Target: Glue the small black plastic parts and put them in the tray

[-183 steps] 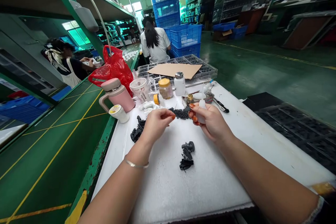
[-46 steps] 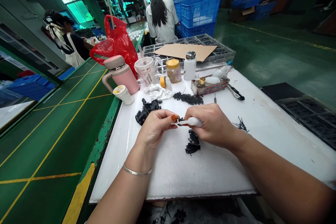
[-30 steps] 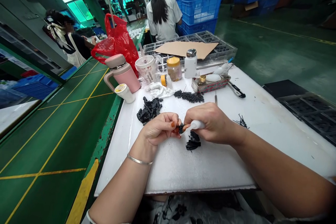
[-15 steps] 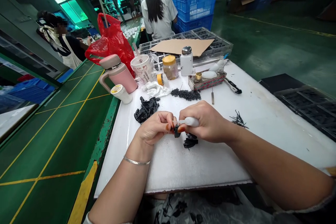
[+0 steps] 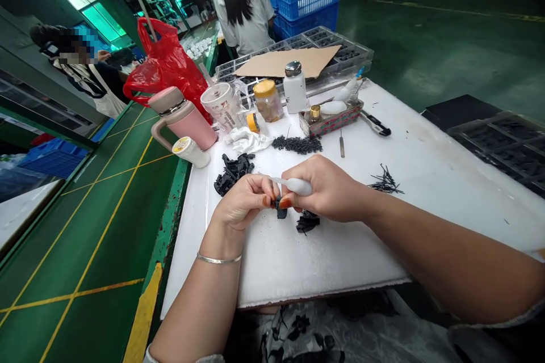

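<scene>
My left hand (image 5: 244, 201) pinches a small black part (image 5: 281, 210) above the white board. Close against it, my right hand (image 5: 326, 188) is closed around a small white squeeze bottle (image 5: 299, 186), whose thin nozzle points left over the left fingers; its thumb is at the black part. Just below the right hand lies a small pile of black pieces (image 5: 307, 222). A larger heap of black parts (image 5: 234, 172) sits beyond the left hand. Farther back are many small black rings (image 5: 298, 144), and thin black sticks (image 5: 385, 180) lie to the right.
Behind stand a pink mug (image 5: 187, 122), a plastic cup (image 5: 223, 106), a yellow-lidded jar (image 5: 268, 100), a white bottle (image 5: 295, 88) and a small tray (image 5: 332, 119). A cutter (image 5: 375, 123) lies right. Two people are beyond the board (image 5: 340, 261).
The view has shifted slightly. The squeeze bottle's nozzle has moved up off the black part and now passes above it. Both hands remain together at the part.
</scene>
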The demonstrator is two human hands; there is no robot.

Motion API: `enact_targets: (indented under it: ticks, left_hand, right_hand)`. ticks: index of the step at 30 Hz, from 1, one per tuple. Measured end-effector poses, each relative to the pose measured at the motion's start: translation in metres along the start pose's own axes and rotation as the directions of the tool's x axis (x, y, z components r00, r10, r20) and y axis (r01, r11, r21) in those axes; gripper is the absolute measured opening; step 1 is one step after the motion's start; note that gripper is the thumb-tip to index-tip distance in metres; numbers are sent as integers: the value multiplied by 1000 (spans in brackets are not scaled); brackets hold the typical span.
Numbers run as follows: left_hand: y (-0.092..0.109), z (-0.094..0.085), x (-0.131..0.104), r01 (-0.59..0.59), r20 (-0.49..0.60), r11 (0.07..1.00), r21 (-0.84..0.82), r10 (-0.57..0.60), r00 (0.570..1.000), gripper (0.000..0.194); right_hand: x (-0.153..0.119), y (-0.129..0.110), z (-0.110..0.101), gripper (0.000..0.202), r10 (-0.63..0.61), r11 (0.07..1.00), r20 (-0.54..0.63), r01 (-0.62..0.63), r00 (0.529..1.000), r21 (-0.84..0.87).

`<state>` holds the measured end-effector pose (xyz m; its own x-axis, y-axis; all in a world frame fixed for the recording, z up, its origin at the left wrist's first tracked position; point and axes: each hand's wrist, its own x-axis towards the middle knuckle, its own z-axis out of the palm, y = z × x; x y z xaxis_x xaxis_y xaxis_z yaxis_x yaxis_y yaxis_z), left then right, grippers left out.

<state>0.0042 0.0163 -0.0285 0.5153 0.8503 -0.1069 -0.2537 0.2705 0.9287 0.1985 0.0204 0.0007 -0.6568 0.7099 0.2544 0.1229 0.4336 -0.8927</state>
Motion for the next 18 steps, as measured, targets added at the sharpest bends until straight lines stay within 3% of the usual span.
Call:
enact_targets:
  ticks: [5, 8, 9, 11, 14, 16, 17, 18]
  left_hand:
    - [-3, 1, 1, 30, -29, 999, 13, -30, 999, 36]
    - [0, 0, 3, -89, -256, 996, -10, 83, 963, 34]
    - [2, -2, 3, -165, -361, 986, -18, 147, 921, 34]
    - [8, -9, 2, -317, -547, 948, -4, 263, 795, 34]
    - [17, -21, -2, -406, -690, 899, 162, 397, 605, 30]
    - [19, -27, -4, -311, -692, 854, 418, 521, 500, 21]
    - [18, -29, -4, -206, -655, 796, 570, 591, 471, 16]
    - [17, -30, -5, -73, -596, 704, 706, 647, 476, 11]
  right_hand:
    - [1, 1, -3, 16, -25, 998, -26, 23, 999, -62]
    - [1, 3, -18, 15, 89, 990, -33, -92, 996, -109]
    - [1, 5, -25, 15, 144, 981, -9, -144, 990, -127]
    - [0, 10, -37, 14, 246, 959, 107, -226, 963, -172]
    - [0, 17, -49, 13, 346, 914, 249, -266, 904, -305]
    - [1, 20, -54, 20, 368, 882, 218, -265, 904, -390]
    - [1, 20, -56, 25, 366, 867, 169, -270, 915, -419]
    - [1, 20, -58, 29, 363, 851, 103, -284, 926, -442]
